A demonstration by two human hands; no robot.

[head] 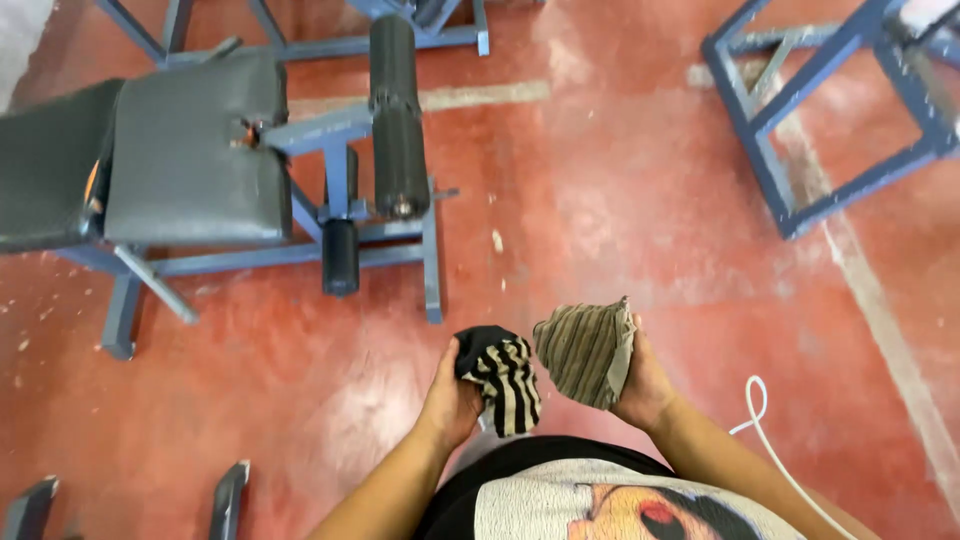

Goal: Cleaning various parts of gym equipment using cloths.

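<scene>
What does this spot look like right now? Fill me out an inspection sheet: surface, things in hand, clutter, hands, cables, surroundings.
Surface: red painted floor, scuffed, with pale worn lines and patches.
Things in hand: black cloth with pale stripes; brown striped cloth, bunched up.
Clutter: small pale specks on the floor near the bench; nothing else seen.
Hands: left hand grips the black striped cloth; right hand holds the brown one; the cloths sit side by side.
Cables: white cord looping by the right forearm.
Surroundings: padded bench on a blue frame with black roller pads; another blue metal frame at upper right.
</scene>
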